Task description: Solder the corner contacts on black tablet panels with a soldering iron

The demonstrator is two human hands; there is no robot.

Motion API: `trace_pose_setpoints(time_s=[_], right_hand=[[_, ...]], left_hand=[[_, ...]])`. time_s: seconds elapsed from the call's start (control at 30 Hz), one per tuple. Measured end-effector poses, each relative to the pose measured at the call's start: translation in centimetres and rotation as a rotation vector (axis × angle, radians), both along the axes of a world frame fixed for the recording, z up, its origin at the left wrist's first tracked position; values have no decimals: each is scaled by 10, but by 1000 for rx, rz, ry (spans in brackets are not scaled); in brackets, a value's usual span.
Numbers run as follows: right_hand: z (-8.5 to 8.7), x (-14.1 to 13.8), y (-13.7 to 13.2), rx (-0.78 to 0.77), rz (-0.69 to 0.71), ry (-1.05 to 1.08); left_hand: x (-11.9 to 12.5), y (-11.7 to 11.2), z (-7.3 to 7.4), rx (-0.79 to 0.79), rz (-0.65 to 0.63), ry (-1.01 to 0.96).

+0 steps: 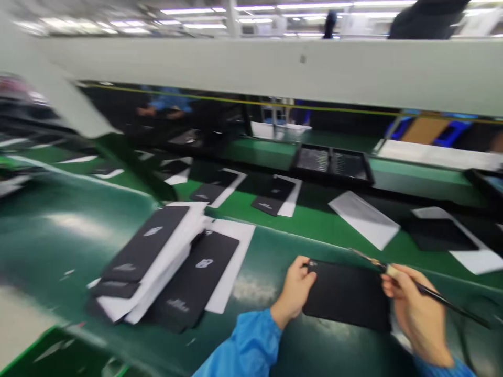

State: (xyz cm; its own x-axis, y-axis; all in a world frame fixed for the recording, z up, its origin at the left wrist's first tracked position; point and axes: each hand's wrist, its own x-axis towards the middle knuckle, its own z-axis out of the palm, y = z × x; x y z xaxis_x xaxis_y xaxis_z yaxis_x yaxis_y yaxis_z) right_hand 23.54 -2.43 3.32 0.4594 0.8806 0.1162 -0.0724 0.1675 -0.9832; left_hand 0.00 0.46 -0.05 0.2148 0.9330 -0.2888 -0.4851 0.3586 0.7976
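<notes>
My left hand (294, 288) pinches the upper left corner of a flat black rectangular panel (348, 293), its thumb on top. The panel lies slightly tilted over the green bench, its visible face plain. In my right hand (418, 309) is a slim black-handled tool (436, 298), like a soldering iron, with a pale collar and a thin metal tip. That tip points up and left, past the panel's far edge. Something whitish shows below the panel's right end, partly hidden by my right hand. To the left rests a stack of black panels (147, 246) with white sheets, beside another printed panel (196, 277).
Beyond the bench edge runs a green conveyor belt (243, 207) carrying black panels (273, 196) and white sheets (363, 217). A black two-part tray (332, 165) stands behind it. A pale beam (251, 65) crosses above. A green bin (39, 351) sits lower left. Another person's blue sleeve (168, 99) shows far back.
</notes>
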Motion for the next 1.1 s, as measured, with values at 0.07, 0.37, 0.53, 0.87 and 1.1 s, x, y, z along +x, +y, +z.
trace_pose_setpoints(time_s=[0.07,0.37,0.53,0.87,1.1], right_hand=[[0,-5,-10,-1,-29,-12],[13,-41,-27,265,228,-727],[12,-48,-24,272,333,-722],[10,-54,-23,228,344,-682],[-1,-52,-24,190,305,-694]], left_hand=[[-2,1,4,-2,-39,-16],[-2,-3,10,-16,-27,10],[-2,-3,12,-12,-29,11],[-2,-3,13,-6,-23,26],[-3,-3,8,3,-18,29]])
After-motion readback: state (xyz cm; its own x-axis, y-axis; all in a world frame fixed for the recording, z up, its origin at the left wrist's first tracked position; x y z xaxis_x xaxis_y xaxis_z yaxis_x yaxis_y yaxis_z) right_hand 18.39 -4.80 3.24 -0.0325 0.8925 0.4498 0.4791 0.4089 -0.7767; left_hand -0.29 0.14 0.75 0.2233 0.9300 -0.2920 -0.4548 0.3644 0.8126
